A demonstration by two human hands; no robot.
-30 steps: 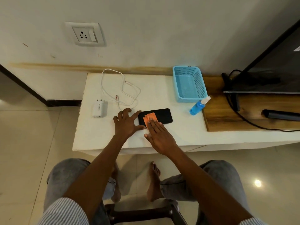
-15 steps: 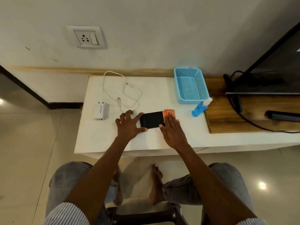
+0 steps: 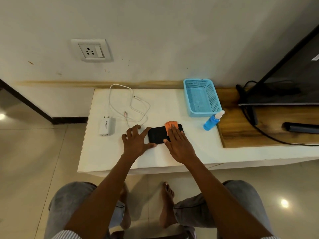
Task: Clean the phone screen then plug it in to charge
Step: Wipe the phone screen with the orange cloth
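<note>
A black phone lies flat on the white table. My left hand rests spread on the table, thumb and index finger bracing the phone's left end. My right hand lies flat, its fingers pressing an orange cloth onto the right half of the screen. A white charger brick lies to the left, and a loose white cable is coiled behind the phone. The wall socket sits above the table.
A blue mesh basket stands at the back right, with a blue spray bottle lying beside it. Further right are a wooden board, a TV with black cables, and a dark remote.
My right hand slid the orange cloth from the phone's left end to its right end, then slightly back toward the middle. The left hand stayed at the phone's left end.
</note>
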